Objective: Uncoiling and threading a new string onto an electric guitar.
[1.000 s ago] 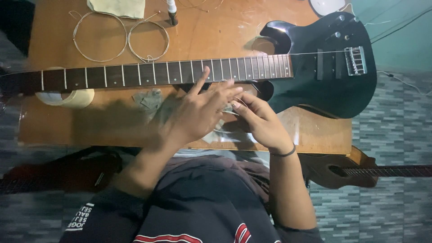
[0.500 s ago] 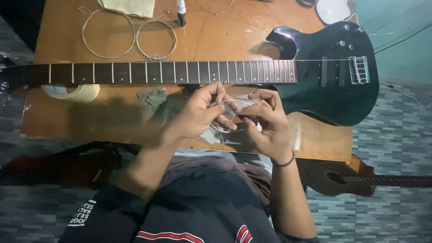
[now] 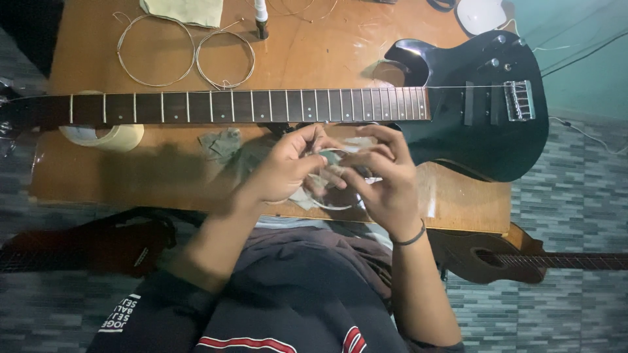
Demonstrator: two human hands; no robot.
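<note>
Wooden table over grey tiled floor carried a black electric guitar, two coiled strings, a tape roll and a cloth. Left hand and right hand pinched a small clear packet with a coiled string between them, just below the guitar's neck.

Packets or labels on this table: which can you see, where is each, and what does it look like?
Small packet: held between the left hand and right hand, in front of the black guitar; thin, crinkly, clear and pale.
Torn wrapper scrap: on the wooden table, just left of the hands; crumpled, greyish-green.
No signs or screens show.
</note>
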